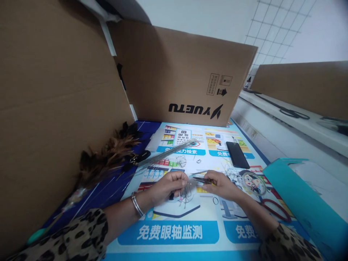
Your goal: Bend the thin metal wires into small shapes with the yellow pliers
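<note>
My left hand [171,186] is closed, with its thumb and fingers pinching a piece of thin wire shape [186,197] that dangles below the fingertips. My right hand [221,185] grips a pair of pliers [199,179], dark jaws pointing left toward the wire. The jaw tips are close to the left fingertips; whether they bite on the wire I cannot tell. Beyond the hands, a bundle of straight silvery wires [171,152] lies slantwise across the printed sheet. Small black rings [215,201] rest near the right hand.
A black phone [237,154] lies at the right, near a round clear roll [254,183] and red-handled scissors [276,210]. A teal box [304,206] stands at the right edge. Cardboard panels [185,72] wall the back and left, with brown feathers [108,154] along the left one.
</note>
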Motion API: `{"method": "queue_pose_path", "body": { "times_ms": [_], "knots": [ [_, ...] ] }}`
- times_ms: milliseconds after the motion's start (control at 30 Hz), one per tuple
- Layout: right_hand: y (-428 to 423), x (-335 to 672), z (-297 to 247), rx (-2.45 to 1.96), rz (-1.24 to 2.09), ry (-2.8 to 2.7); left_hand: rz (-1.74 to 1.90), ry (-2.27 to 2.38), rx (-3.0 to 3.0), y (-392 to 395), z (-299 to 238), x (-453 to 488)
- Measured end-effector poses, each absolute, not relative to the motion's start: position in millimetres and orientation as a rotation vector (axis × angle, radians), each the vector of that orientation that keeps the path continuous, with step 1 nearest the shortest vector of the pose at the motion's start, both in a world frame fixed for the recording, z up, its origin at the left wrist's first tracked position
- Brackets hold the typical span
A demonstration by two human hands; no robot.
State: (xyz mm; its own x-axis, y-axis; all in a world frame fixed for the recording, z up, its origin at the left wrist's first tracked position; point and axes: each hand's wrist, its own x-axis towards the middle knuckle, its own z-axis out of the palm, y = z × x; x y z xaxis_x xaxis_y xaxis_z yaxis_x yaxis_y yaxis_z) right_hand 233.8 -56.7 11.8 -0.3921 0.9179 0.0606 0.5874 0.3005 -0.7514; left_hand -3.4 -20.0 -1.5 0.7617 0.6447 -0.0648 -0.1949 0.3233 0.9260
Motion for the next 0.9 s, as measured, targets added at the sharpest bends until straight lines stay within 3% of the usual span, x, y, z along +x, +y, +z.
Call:
{"method": "queue_pose_path", "body": {
  "times_ms": [900],
  "knots": [
    [-58.5,226.9,16.3,-1.458,0.665,-2.182,0.668,0.579,1.122,-21.2,-2.5,0.9]
  ]
}}
